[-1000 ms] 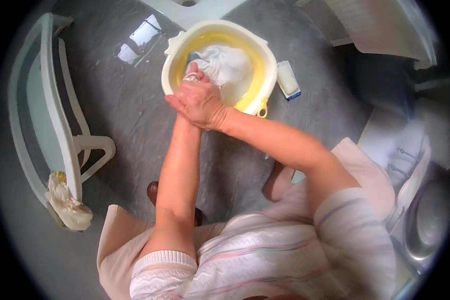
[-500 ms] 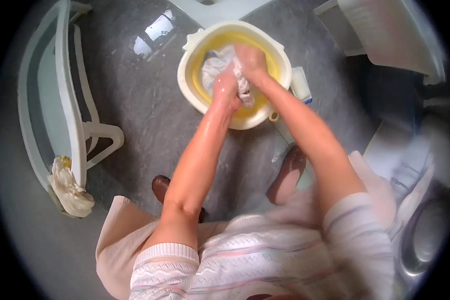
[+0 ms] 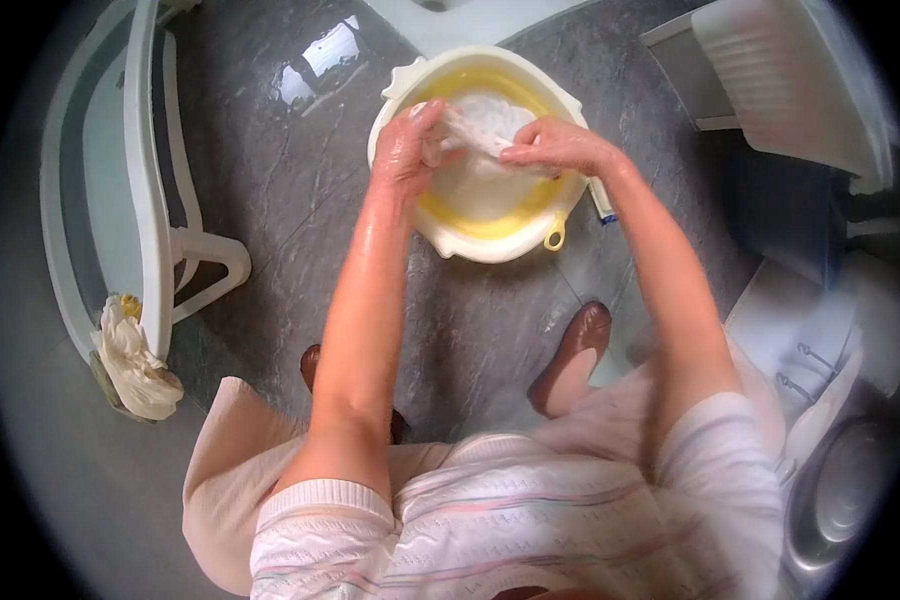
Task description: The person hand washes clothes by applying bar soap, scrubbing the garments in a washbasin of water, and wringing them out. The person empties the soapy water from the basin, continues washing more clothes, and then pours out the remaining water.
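A white basin with a yellow inside stands on the grey floor and holds water. White cloth lies partly in it, with a part stretched above the water between my hands. My left hand, wet, grips the cloth at the basin's left side. On the right, my right hand pinches the cloth between thumb and fingers. The lower part of the cloth is in the basin and its shape is hard to make out.
A white-framed rack stands at the left, with a crumpled pale bag at its lower end. A small white packet lies right of the basin. My brown shoes are below it. A metal bowl is at the lower right.
One second ago my hands were clasped together over the basin. They then went down into the cloth, and now they are apart with cloth stretched between them. The view has shifted slightly.
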### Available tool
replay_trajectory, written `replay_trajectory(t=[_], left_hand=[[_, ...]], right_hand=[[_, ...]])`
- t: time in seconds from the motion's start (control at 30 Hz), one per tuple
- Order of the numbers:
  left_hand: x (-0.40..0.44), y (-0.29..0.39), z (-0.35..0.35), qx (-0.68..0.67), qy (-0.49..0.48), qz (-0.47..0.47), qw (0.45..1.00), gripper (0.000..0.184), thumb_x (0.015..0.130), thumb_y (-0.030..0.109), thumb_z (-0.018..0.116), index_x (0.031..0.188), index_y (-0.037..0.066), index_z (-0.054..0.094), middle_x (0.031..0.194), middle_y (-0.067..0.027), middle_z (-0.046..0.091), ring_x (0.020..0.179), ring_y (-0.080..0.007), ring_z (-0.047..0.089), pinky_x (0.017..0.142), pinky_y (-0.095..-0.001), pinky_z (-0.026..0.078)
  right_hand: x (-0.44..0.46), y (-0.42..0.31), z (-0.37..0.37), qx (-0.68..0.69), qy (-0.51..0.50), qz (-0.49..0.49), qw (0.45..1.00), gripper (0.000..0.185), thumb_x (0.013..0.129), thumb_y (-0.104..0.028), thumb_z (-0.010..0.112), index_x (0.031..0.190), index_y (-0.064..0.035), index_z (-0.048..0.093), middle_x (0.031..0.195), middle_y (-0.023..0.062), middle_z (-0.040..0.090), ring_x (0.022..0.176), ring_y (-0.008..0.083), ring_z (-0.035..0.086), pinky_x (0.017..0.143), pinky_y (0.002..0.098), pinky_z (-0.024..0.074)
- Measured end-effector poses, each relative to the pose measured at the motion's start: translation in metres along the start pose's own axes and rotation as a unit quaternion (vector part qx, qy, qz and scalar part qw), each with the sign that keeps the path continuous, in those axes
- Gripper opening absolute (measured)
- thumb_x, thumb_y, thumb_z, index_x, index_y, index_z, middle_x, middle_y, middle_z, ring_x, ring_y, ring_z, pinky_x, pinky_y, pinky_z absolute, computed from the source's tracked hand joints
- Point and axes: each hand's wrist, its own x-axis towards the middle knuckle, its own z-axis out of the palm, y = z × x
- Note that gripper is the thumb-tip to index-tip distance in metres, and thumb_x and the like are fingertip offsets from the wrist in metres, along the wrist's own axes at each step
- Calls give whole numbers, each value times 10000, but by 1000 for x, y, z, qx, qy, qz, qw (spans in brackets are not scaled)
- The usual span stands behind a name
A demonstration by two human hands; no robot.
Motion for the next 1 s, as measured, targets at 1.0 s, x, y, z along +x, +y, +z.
replay_trajectory(t=[1.0], left_hand=[[-9, -71, 20, -126, 41, 24, 991, 203, 864, 272, 476, 931, 88, 532, 793, -36, 573, 684, -189, 528, 530, -346, 425]], right_hand=[[52, 4, 98, -308, 355, -209, 858, 152, 768, -182, 493, 741, -63, 584, 737, 163, 608, 663, 320, 602, 589, 430, 476]])
